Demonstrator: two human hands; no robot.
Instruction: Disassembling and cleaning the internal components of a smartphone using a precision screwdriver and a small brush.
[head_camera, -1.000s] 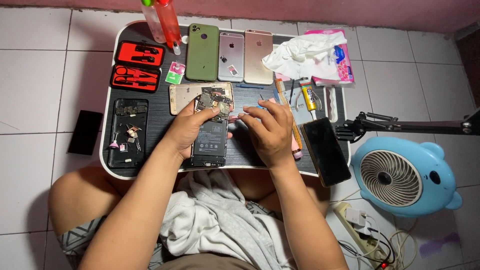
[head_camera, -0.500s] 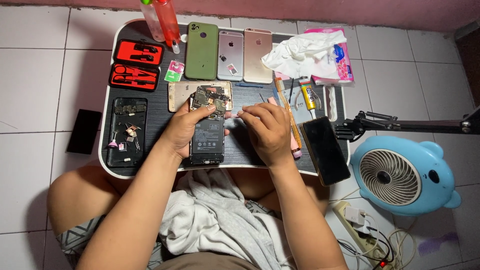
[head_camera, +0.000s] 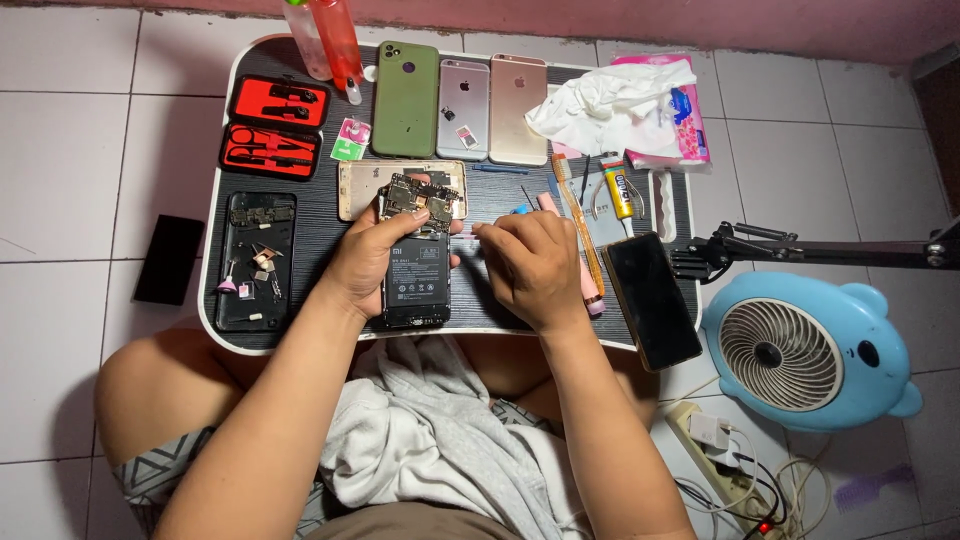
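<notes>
opened phone on tray, left hand clasping its side.
right hand pinched thin tool; phone looked light, stiff, fragile at bare board; grip by edges.

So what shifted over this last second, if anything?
Very little. The left hand keeps steadying the opened phone on the lap desk, fingers on its exposed circuit board. The right hand has edged slightly left towards the phone, still pinching a thin tool too small to identify. The three phones at the back, the red tool cases and the blue fan have not moved.
</notes>
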